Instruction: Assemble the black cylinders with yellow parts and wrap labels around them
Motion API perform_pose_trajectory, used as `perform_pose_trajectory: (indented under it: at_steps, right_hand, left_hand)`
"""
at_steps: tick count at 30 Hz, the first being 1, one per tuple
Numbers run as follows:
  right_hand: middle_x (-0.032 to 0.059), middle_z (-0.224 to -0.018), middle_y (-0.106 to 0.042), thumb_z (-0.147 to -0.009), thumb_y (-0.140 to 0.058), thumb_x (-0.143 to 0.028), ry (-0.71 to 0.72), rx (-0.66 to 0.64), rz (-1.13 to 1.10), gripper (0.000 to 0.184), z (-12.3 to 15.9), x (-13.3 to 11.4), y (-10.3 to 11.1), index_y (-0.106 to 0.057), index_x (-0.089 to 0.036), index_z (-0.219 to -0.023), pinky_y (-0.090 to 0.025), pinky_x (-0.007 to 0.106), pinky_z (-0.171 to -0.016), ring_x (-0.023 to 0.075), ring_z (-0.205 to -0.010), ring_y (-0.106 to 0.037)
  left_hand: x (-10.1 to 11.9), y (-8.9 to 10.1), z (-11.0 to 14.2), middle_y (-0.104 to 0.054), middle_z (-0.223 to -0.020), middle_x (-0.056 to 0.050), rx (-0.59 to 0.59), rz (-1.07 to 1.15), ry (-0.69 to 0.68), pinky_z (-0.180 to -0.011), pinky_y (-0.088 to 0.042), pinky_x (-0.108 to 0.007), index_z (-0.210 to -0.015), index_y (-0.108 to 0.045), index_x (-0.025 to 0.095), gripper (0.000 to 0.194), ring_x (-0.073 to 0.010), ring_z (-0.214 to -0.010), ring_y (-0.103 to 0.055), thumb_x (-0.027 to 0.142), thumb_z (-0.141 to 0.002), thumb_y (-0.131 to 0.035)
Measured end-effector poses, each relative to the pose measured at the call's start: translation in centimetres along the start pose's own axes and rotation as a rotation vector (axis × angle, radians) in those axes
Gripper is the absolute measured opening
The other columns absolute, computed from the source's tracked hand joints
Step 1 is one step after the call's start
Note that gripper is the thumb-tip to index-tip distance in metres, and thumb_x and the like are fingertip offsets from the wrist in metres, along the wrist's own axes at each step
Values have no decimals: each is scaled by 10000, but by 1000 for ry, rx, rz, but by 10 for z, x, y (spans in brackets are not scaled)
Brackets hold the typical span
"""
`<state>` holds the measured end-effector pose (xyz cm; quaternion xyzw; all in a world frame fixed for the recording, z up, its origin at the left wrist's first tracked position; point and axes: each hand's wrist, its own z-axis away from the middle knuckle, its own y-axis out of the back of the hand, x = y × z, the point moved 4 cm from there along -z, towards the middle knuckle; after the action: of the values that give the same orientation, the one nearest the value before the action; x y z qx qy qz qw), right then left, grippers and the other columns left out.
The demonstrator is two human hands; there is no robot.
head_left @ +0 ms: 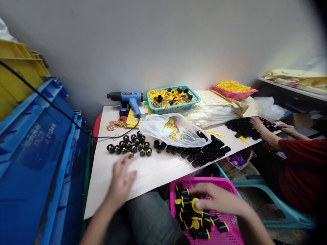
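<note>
My left hand lies on the white table, fingers spread and blurred, just below a cluster of small black caps filled with coloured beads. My right hand reaches into a pink basket on my lap side, fingers curled over a black cap with a yellow lid among several such pieces. A row of empty black caps runs across the table. A clear plastic bag of coloured beads lies behind them.
Blue crates and a yellow crate are stacked at left. A blue heat gun, a teal basket of yellow parts and a pink basket sit at the back. Another person in a red sleeve handles black caps at right.
</note>
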<state>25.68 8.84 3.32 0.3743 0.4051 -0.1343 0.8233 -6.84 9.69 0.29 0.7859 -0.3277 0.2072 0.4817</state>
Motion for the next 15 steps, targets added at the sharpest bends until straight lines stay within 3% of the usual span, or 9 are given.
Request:
perform_pose_trajectory:
  at_steps: [1,3,6,8,11,15]
  right_hand:
    - [114,-1100,-685,-752,-667,-500,-42,30,86,492,3,5,15,-675,-207,-1146,-470,361,-859,269,-974,-627]
    - [121,-1159,-670,-774,-653,-472,-16,145,221,498,-10,0,44,-649,-201,-1192,-461,364,-896,268,-1019,-622]
    - [103,-1114,-688,-930,-454,-388,41,358,405,357,-72,-26,89,-670,-178,-1122,-461,326,-876,223,-994,-631]
    - [101,-983,-715,-941,-455,-319,-78,464,503,301,-128,-38,118,-703,-150,-969,-465,315,-839,221,-927,-644]
    - [139,-1052,-670,-946,-476,-260,-155,572,505,247,-199,-45,148,-662,-112,-1010,-475,354,-874,223,-977,-625]
    - [92,-1200,-579,-915,-560,-326,-192,683,463,320,-240,-34,159,-557,-161,-1189,-521,422,-856,209,-1015,-602]
  left_hand:
    - [-30,12,-11,-487,-1293,-144,76,-88,105,-1065,-305,-515,-1227,-531,210,396,-316,-1258,-425,382,-897,-396]
    - [-85,29,-31,-503,-1276,-183,84,-244,301,-1087,-266,-542,-1240,-509,135,494,-359,-1284,-404,407,-839,-413]
    - [-134,34,-53,-473,-1349,-206,-84,-279,434,-1080,-308,-513,-1355,-355,87,687,-361,-1302,-412,382,-747,-476]
    - [-144,32,-62,-527,-1312,-199,-165,-254,446,-1065,-346,-482,-1337,-369,95,690,-346,-1271,-464,373,-718,-491]
    - [-142,29,-67,-644,-1152,-159,-193,-237,461,-1003,-422,-443,-1163,-516,161,515,-324,-1161,-570,393,-703,-502]
    - [-138,36,-63,-699,-1011,-127,-113,-232,567,-883,-504,-432,-963,-561,210,362,-317,-1002,-657,437,-682,-539]
